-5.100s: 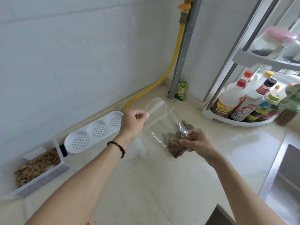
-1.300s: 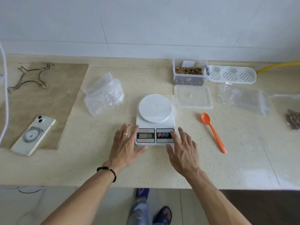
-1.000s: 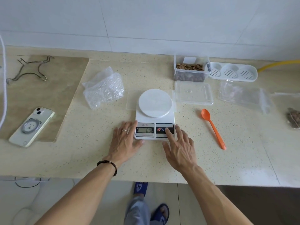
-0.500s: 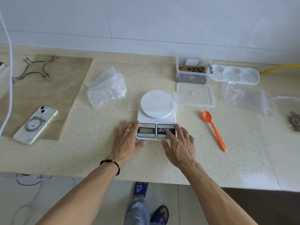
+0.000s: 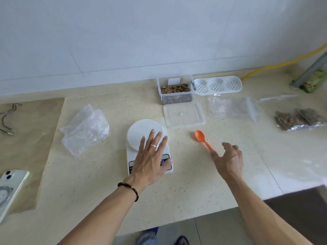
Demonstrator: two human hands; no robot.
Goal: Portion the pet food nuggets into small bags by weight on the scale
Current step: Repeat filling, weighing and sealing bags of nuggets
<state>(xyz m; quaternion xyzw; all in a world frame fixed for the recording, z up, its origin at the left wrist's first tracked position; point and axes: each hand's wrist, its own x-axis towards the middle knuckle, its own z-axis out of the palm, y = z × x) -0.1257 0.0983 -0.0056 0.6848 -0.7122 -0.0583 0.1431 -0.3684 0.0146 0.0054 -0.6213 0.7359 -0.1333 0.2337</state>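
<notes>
A white kitchen scale with a round platform stands mid-counter. My left hand lies over it with straight spread fingers, covering the display and part of the platform. My right hand hovers to the right with loosely spread fingers, over the handle end of an orange spoon. A clear box of brown nuggets stands by the wall, its lid lying in front. A stack of empty clear bags lies right of the lid. Filled nugget bags lie at the far right.
Bubble wrap lies left of the scale. A phone and a metal wire stand sit on the brown board at far left. A white perforated tray and a yellow hose run along the wall. The counter's front edge is near.
My left hand slid from beside the scale onto its top. My right hand left the scale's buttons and moved right, over the spoon's handle. The view shifted right.
</notes>
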